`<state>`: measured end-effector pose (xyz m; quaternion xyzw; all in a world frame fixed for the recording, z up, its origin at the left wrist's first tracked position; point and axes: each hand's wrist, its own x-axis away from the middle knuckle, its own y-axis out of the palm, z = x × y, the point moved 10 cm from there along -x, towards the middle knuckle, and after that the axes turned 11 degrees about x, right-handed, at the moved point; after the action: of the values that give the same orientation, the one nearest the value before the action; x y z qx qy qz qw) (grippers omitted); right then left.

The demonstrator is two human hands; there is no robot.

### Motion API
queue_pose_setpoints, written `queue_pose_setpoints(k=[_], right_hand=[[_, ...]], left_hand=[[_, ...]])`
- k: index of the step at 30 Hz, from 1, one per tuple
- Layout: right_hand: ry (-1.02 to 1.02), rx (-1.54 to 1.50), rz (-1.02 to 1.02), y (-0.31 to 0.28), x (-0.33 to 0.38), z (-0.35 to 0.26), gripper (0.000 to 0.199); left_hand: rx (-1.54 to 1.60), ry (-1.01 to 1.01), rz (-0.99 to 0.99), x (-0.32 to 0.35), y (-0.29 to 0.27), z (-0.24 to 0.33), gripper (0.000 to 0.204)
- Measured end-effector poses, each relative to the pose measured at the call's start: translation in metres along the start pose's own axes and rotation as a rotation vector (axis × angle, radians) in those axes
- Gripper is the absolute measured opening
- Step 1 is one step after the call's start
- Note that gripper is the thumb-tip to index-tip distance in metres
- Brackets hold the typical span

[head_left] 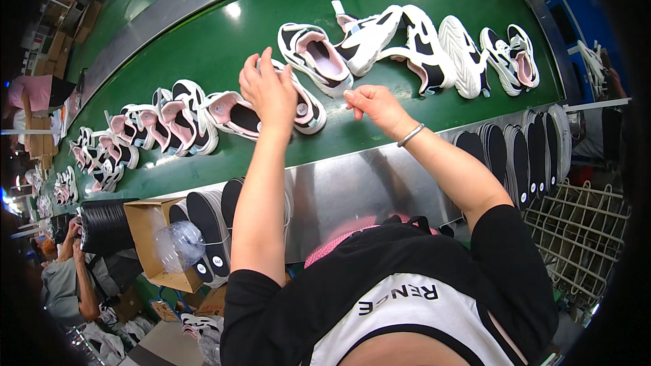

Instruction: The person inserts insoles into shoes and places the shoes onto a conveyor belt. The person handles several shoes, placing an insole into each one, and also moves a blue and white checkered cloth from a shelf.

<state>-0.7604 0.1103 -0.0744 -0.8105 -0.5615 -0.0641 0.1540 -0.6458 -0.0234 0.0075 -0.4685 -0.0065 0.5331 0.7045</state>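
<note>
overhead, left hand (268, 91) rested on a white-and-pink sneaker (304, 105) lying on the green conveyor belt (203, 41), fingers curled over its upper. right hand (373, 105) hovered just beside it, fingertips pinched narrow; anything held was too small to tell. more sneakers (420, 44) lay along the belt. black insoles (519, 156) stood racked at right.

A glossy green belt (203, 47) with brushed metal edging (352, 190) carries smooth synthetic sneakers (315, 57).

Green conveyor belt (203, 47) w/ steel edging (352, 190) curves left to right, ceiling light glinting on it. Cardboard box (146, 230) near left, wire rack (583, 230) near right, blue wall (576, 20) far right.
</note>
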Motion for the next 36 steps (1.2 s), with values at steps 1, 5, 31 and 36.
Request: queue_pose_setpoints(k=[1, 5, 31, 36], right_hand=[[-0.002, 0.039, 0.013, -0.004, 0.0, -0.002, 0.031], [-0.072, 0.12, -0.069, 0.018, 0.007, -0.025, 0.034], [0.015, 1.614, 0.152, -0.033, -0.112, -0.01, 0.036], [-0.463, 1.253, 0.237, -0.037, -0.06, -0.049, 0.019]], left_hand=[[0.086, 0.043, 0.022, 0.002, -0.003, 0.017, 0.043], [1.136, -0.632, -0.631, 0.075, 0.051, 0.021, 0.028], [0.394, -0.134, -0.317, 0.054, -0.023, 0.031, 0.042], [0.188, 0.095, -0.469, 0.041, 0.061, 0.053, 0.063]])
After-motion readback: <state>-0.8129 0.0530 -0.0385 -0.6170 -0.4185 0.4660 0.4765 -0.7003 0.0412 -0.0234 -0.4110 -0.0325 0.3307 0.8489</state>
